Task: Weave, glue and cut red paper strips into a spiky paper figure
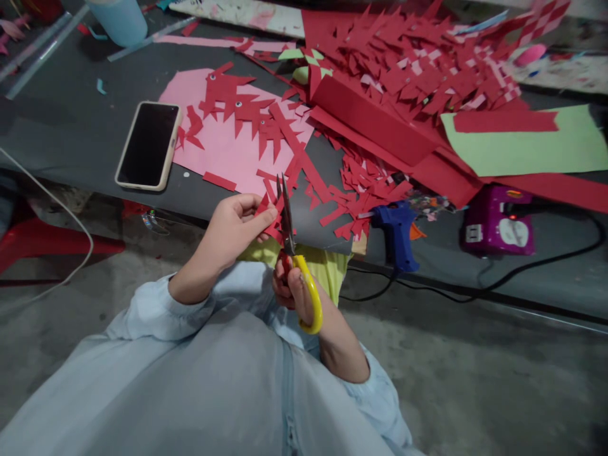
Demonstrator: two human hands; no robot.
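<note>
My left hand [237,228] pinches a small red paper piece [266,206] at the table's front edge. In my right hand [295,288] are scissors [308,297] with yellow and red handles, their narrow blades pointing away from me and slightly apart beside the red paper. Beyond both hands lies a pink sheet [213,152] with red spiky cutouts [225,92] that have small eyes. Red strips and scraps [308,171] are scattered to the right of the pink sheet.
A phone [148,145] lies on the dark table [61,139] at the left, below a blue cup [121,22]. Rightward are a blue glue gun [396,234], a purple box [496,221] with a black cable, green paper [522,152] and a large red spiky paper construction [408,63].
</note>
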